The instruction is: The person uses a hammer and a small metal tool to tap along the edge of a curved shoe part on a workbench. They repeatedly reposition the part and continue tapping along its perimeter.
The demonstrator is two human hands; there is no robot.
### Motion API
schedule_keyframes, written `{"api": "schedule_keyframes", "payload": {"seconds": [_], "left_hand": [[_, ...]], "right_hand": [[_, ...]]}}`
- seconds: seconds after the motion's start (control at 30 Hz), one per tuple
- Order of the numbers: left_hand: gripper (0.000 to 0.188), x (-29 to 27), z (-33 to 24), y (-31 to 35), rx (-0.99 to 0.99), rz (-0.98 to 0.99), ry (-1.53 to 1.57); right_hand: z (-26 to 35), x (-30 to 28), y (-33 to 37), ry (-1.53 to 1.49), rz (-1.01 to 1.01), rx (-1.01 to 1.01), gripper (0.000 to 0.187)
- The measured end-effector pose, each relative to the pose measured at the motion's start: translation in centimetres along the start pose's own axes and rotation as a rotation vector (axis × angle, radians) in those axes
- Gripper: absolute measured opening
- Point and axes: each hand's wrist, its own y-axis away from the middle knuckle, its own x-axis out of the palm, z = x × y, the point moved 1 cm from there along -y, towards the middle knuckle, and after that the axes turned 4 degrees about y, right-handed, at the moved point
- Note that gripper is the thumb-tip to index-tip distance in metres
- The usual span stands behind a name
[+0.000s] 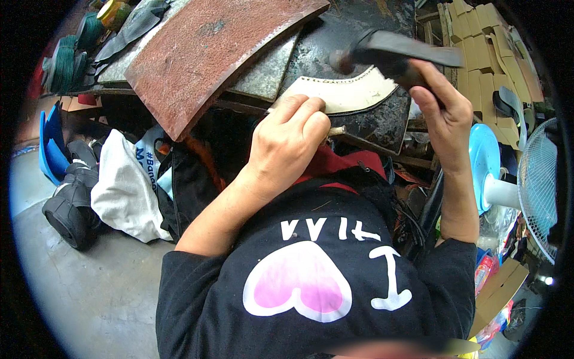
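Observation:
A cream curved piece (pixel 350 93), with a row of small dark marks along its far edge, lies at the front of the black worktop (pixel 335 30). My left hand (pixel 291 136) is closed on its left end, fingers curled over the near edge and partly hidden. A short brownish stub (pixel 336 130) juts out beside the knuckles; what it belongs to is hidden. Above the piece's right part, my right hand (pixel 442 99) is closed round the dark handle of a hammer (pixel 412 51). The hammer's head is smeared by motion and appears apart from the piece.
A reddish-brown curved slab (pixel 209 54) lies left on the bench over a grey plate (pixel 263 72). Green thread spools (pixel 63 60) stand far left. Right are stacked cardboard pieces (pixel 484 48) and a blue-and-white fan (pixel 502 191). A white cloth (pixel 125 191) hangs lower left.

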Motion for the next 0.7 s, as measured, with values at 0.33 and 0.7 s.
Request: {"api": "schedule_keyframes", "payload": {"seconds": [0.33,0.7], "left_hand": [[0.012,0.2,0.2,0.1,0.003,-0.045,0.016],[0.011,0.0,-0.1,0.0,-0.008,-0.046,-0.007]], "right_hand": [[0.7,1.3,-1.1,0.094,0.078,-0.131,0.035],[1.2,2.6,-1.5,0.309,0.049,-0.237,0.035]]}}
